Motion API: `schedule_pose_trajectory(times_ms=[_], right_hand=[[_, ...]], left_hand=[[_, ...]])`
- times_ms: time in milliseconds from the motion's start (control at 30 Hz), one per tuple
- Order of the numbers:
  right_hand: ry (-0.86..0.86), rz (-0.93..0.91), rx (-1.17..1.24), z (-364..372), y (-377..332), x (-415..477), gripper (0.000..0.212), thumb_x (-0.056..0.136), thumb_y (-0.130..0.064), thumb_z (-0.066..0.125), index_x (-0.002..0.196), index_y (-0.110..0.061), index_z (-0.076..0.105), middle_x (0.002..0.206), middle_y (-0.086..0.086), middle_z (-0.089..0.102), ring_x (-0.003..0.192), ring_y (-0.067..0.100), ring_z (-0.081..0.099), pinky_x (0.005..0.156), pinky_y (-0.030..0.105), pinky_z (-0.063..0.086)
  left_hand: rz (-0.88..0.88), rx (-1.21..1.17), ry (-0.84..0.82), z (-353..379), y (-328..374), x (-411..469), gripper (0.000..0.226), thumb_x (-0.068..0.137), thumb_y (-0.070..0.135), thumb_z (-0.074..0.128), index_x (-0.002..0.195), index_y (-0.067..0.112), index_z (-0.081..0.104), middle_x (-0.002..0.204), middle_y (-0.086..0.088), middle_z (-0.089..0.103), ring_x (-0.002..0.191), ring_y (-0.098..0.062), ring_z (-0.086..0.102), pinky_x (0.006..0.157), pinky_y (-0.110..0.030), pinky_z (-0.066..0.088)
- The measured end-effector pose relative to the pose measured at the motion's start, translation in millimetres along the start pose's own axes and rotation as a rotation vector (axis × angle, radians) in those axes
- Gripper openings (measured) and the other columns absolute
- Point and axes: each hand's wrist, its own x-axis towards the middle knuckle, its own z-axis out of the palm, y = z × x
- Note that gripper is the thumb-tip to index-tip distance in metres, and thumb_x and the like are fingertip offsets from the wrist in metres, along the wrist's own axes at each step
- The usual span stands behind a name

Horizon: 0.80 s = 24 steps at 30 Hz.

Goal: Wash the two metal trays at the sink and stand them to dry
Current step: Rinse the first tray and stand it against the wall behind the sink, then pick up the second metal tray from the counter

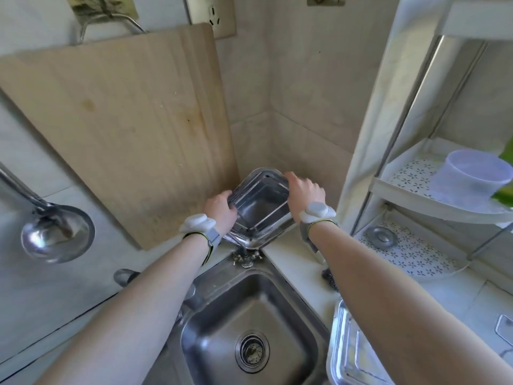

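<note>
The first tray [261, 207] stands up on one corner, far back where the two walls meet. Its hollow side faces the camera. Its low corner sits just behind the tap [247, 258], at the back of the sink [222, 315].

The left grip [220, 211], a bare hand, holds the tray's left edge with its fingers curled round the rim. The right grip [304, 191] holds the top right edge the same way. Both wrists wear white bands.

The second tray [344, 351] lies flat on the tabletop [294, 259] to the right of the sink. The right arm hides part of it.

A big wooden board [119, 134] leans on the wall, just left of the first tray. A shiny ladle [58, 234] hangs at the far left. On the right is a white corner shelf [410, 195] with a pale plastic cup [469, 179] on it.
</note>
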Motion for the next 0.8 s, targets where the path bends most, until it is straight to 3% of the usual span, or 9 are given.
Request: schedule_pose_trajectory(times_ms=[133,200,300,367,500,633,800], right_hand=[[-0.204,0.094,0.054,4,-12,21,0.049,0.082,0.008,0.038,0.12,-0.021,0.046,0.103,0.008,0.06,0.085,0.033,0.053,0.07,0.038,0.04],[-0.275,0.16,0.086,6,-19,25,0.057,0.084,0.004,0.041,0.131,-0.027,0.037,0.11,0.006,0.055,0.095,0.031,0.051,0.074,0.041,0.036],[-0.26,0.151,0.119,11,-20,24,0.069,0.09,-0.004,0.043,0.149,-0.026,0.013,0.138,0.005,0.044,0.122,0.028,0.043,0.084,0.044,0.034],[-0.213,0.123,0.143,15,-11,22,0.073,0.092,-0.006,0.044,0.151,-0.022,0.005,0.142,0.006,0.039,0.126,0.028,0.04,0.091,0.047,0.037],[-0.139,0.068,0.183,16,3,6,0.069,0.09,-0.001,0.043,0.15,-0.019,0.012,0.133,0.013,0.047,0.117,0.033,0.047,0.092,0.053,0.047],[-0.078,0.025,0.23,-3,34,-38,0.059,0.09,0.0,0.037,0.142,-0.024,0.022,0.121,0.011,0.053,0.106,0.036,0.055,0.081,0.05,0.052],[-0.137,0.092,0.227,-24,114,-130,0.051,0.091,-0.003,0.038,0.139,-0.021,0.042,0.126,0.01,0.058,0.108,0.033,0.057,0.088,0.044,0.051]], left_hand=[[0.009,0.085,0.006,-4,-8,8,0.043,0.092,0.012,0.048,0.135,0.01,0.051,0.111,-0.016,0.068,0.098,-0.034,0.063,0.079,-0.035,0.049],[-0.001,0.101,-0.007,-7,-10,11,0.047,0.094,0.014,0.047,0.14,0.011,0.046,0.116,-0.016,0.066,0.104,-0.034,0.062,0.083,-0.037,0.05],[-0.027,0.144,-0.043,-10,-13,10,0.047,0.094,0.017,0.047,0.142,0.013,0.044,0.12,-0.015,0.065,0.105,-0.034,0.062,0.082,-0.036,0.049],[-0.036,0.151,-0.047,-16,-10,4,0.048,0.095,0.017,0.047,0.143,0.013,0.043,0.126,-0.014,0.062,0.108,-0.034,0.061,0.084,-0.036,0.049],[-0.023,0.093,-0.037,-24,8,-9,0.043,0.093,0.014,0.046,0.135,0.014,0.052,0.123,-0.012,0.065,0.103,-0.033,0.062,0.076,-0.031,0.046],[0.016,0.085,-0.075,-24,49,-38,0.038,0.091,0.019,0.049,0.127,0.02,0.06,0.125,-0.005,0.065,0.109,-0.029,0.062,0.089,-0.034,0.052],[0.095,0.069,-0.28,28,110,-105,0.031,0.09,0.02,0.051,0.116,0.021,0.067,0.121,-0.003,0.067,0.111,-0.028,0.061,0.093,-0.031,0.05]])
